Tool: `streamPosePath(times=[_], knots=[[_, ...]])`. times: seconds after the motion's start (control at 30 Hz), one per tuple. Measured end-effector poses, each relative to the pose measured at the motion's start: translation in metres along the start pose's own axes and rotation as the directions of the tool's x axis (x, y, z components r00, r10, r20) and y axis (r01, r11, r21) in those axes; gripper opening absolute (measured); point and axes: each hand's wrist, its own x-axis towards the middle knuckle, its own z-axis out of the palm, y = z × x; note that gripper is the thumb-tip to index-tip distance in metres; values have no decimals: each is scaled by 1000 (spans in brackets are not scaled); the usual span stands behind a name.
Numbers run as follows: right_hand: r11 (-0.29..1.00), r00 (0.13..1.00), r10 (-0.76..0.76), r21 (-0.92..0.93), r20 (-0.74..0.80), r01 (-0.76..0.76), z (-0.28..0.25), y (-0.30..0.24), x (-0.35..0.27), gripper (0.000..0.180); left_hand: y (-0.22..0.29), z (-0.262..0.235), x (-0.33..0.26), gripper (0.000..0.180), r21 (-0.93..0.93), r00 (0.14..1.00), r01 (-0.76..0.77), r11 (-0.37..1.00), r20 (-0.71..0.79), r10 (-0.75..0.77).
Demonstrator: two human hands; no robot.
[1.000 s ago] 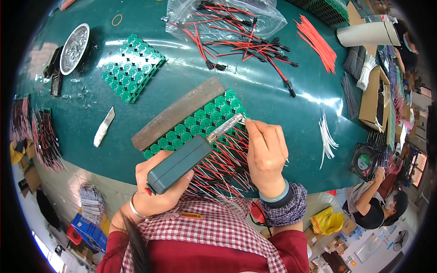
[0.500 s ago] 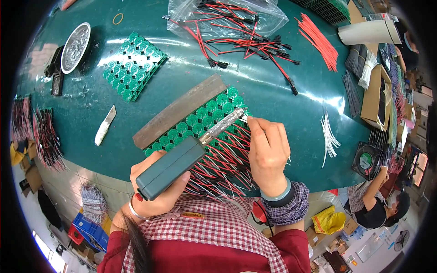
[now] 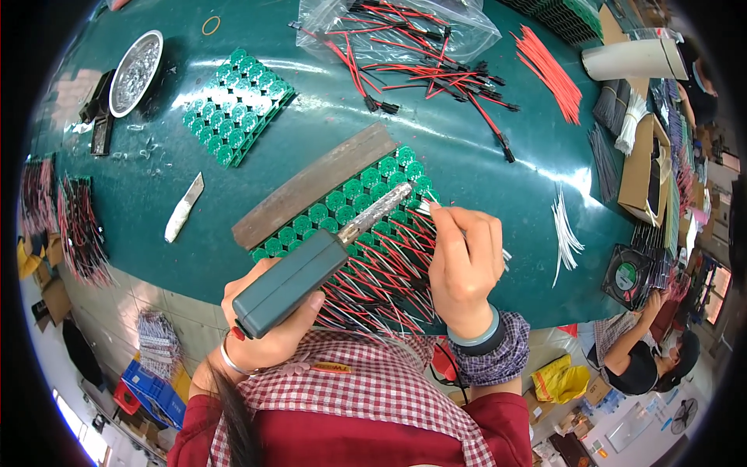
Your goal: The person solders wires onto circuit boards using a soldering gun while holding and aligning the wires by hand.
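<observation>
A worker's left hand wraps firmly around a dark green tool, fingers closed about its body, its metal tip pointing toward 2 o'clock over the far end of a panel of green discs. The right hand, at the tip's 4 o'clock, pinches thumb and forefinger together on what looks like a white wire at the panel's 2 o'clock corner.

Compared with half a second ago, the gap between tip and right fingertips is wider; whether the tip touches a disc cannot be told. Both grips are unchanged. The whole bench sits slightly farther to 3 o'clock in view, as if the camera has turned.

The panel lies at the center of the green table, a rusty metal bar along its 11 o'clock edge and red and white leads fanning out toward 5 o'clock. A second green panel and a metal bowl rest toward 10 o'clock, loose red wires toward 2 and a small white bundle at 3.
</observation>
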Motion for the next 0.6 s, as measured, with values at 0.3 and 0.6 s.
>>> streamPosePath(times=[0.3,0.6], knots=[[996,998,0,91,64,-6,4,-4,-6,35,4,-5,1,25,23,999,-40,999,34,39],[996,996,6,86,90,-14,5,-5,-5,36,5,-4,3,24,55,997,-56,997,61,53]])
